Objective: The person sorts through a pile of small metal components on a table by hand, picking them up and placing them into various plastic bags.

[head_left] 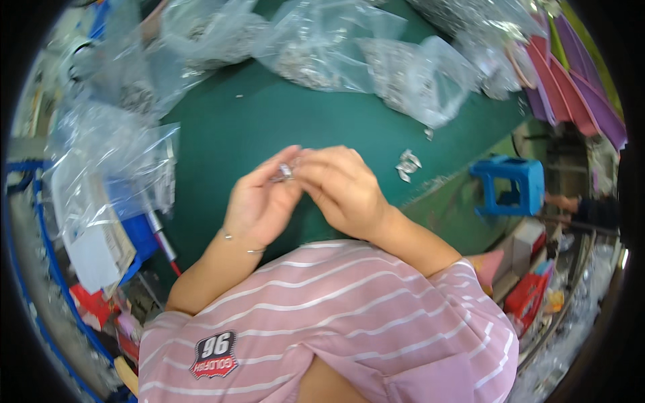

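My left hand (259, 201) and my right hand (342, 188) meet above a green work mat (228, 141), fingertips pinched together on a small shiny metal part (285, 172). Both hands grip that part; most of it is hidden by my fingers. A thin bracelet circles my left wrist. A little heap of similar metal pieces (407, 164) lies on the mat to the right of my right hand.
Clear plastic bags of small metal parts (376, 60) crowd the mat's far edge and left side (114, 154). Purple and pink trays (571, 87) are stacked at the far right. A blue plastic stool (510, 185) stands right of the table. Red-handled tool (164, 248) lies at left.
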